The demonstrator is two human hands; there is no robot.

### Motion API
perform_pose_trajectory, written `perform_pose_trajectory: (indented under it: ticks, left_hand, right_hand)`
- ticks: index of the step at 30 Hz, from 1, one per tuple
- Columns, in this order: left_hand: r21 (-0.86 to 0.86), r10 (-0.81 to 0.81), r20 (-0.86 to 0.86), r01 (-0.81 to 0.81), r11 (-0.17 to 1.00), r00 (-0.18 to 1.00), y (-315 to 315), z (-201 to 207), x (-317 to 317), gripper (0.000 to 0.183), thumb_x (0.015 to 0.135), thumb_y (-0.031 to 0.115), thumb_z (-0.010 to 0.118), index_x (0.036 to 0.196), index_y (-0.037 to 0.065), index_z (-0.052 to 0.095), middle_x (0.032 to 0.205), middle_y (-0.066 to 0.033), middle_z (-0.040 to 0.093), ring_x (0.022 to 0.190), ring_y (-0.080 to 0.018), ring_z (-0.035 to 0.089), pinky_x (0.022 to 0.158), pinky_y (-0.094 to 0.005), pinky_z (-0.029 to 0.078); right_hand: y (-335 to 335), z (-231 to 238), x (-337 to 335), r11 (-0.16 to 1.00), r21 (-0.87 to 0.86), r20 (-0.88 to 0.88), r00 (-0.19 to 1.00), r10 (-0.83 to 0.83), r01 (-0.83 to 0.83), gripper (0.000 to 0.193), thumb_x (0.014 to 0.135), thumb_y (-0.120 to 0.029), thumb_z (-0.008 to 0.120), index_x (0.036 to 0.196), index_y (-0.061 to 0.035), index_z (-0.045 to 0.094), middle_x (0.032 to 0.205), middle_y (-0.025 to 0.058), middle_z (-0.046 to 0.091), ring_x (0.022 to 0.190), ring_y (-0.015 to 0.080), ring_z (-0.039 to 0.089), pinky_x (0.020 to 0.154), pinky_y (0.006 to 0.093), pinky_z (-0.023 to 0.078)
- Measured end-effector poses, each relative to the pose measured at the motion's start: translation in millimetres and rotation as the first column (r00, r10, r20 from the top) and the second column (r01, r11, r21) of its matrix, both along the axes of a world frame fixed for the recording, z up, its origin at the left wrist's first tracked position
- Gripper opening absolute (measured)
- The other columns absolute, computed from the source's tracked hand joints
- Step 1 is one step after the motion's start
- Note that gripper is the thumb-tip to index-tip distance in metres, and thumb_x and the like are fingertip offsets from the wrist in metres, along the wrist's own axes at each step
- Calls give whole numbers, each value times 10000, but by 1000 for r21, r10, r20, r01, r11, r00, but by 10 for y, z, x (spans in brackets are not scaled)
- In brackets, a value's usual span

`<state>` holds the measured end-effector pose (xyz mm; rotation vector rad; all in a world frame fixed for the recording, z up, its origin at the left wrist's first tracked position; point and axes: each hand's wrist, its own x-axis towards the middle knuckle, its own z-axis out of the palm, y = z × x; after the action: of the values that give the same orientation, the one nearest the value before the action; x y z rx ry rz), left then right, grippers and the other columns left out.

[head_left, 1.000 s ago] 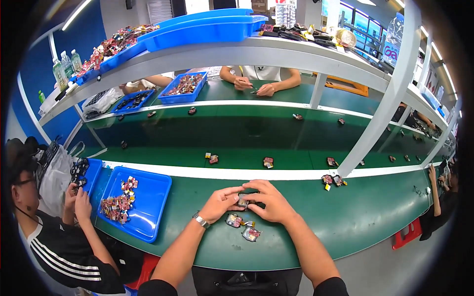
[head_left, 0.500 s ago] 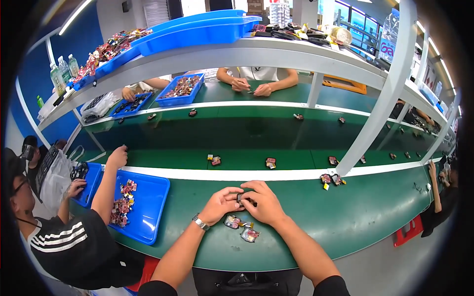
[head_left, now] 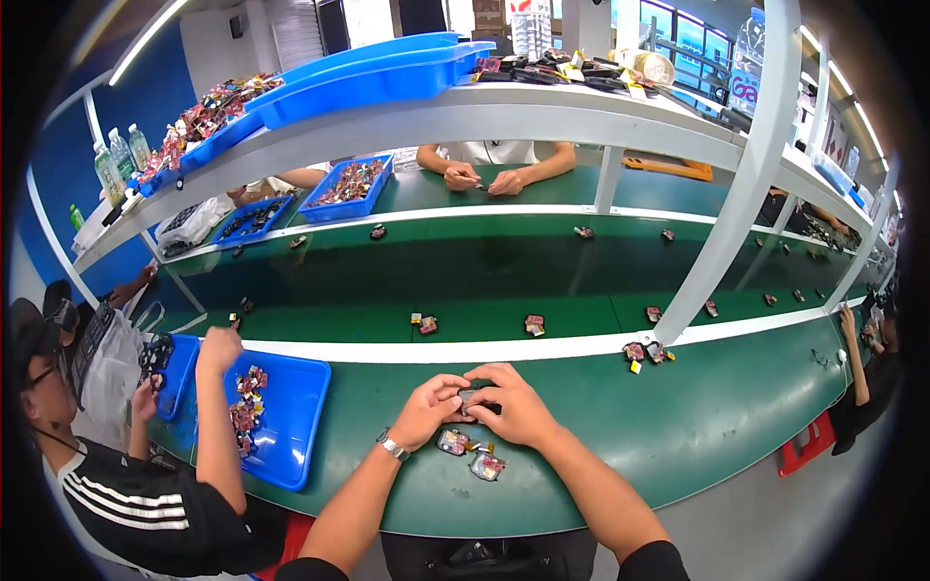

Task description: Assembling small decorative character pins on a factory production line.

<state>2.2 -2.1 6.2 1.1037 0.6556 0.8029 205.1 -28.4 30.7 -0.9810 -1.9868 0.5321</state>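
Pinched by the bare left hand (head_left: 426,412) and bare right hand (head_left: 515,409), the small, dark, squarish, plastic-looking case (head_left: 469,397) could be dropped if either grip were loosened.

A small dark, roughly rectangular, plastic-looking casing (head_left: 466,397), partly hidden by fingers, is held near centre between left hand (head_left: 427,411) and right hand (head_left: 515,407).

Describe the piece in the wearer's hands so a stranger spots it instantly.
Start at the near green worktop; around its centre, the left hand, watch on its wrist, meets the right hand. The small dark piece is between their fingers, unlike the two red-and-pale pieces lying loose nearby.
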Motion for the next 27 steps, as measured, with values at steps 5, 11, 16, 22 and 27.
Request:
perform_pose_trajectory:
  ticks: [5,11,16,22,27]
  left_hand:
    - [-9,4,48,-3,1000,999,-20,10,12,296,947,-3,482,1241,31,472,1167,-121,602,1063,-205,624,909,-362,546]
    - [-15,3,88,-2,1000,996,-6,-23,-2,261,969,48,496,1228,31,470,1166,-127,603,1081,-209,614,923,-357,539]
    - [-20,9,74,-8,1000,997,8,-25,1,247,976,68,501,1218,28,472,1158,-137,608,1077,-211,615,921,-356,538]
    - [-28,23,93,-21,999,995,7,-46,6,248,966,50,511,1210,25,475,1167,-144,605,1062,-214,622,914,-353,542]
    - [-26,31,57,-29,999,998,5,-46,12,239,962,42,512,1198,24,478,1183,-149,602,1076,-216,618,914,-351,540]
  right_hand:
    - [-14,-46,-50,992,41,-38,992,-118,119,99,770,-100,727,865,-73,731,1160,74,641,1158,285,527,958,385,458]
    - [0,-96,-107,994,-2,-82,990,-110,111,119,784,-110,713,896,-76,736,1160,68,647,1153,287,534,954,387,462]
    - [2,-159,-137,990,-52,-101,985,-139,134,137,797,-129,699,921,-85,737,1159,69,646,1125,287,550,943,388,467]
    - [-13,-174,-157,987,-113,-109,986,-125,113,153,808,-135,675,939,-77,729,1157,70,634,1137,287,533,962,389,450]
    - [-9,-195,-155,989,-102,-114,986,-121,109,156,808,-136,674,945,-84,728,1168,70,629,1144,293,527,965,394,447]
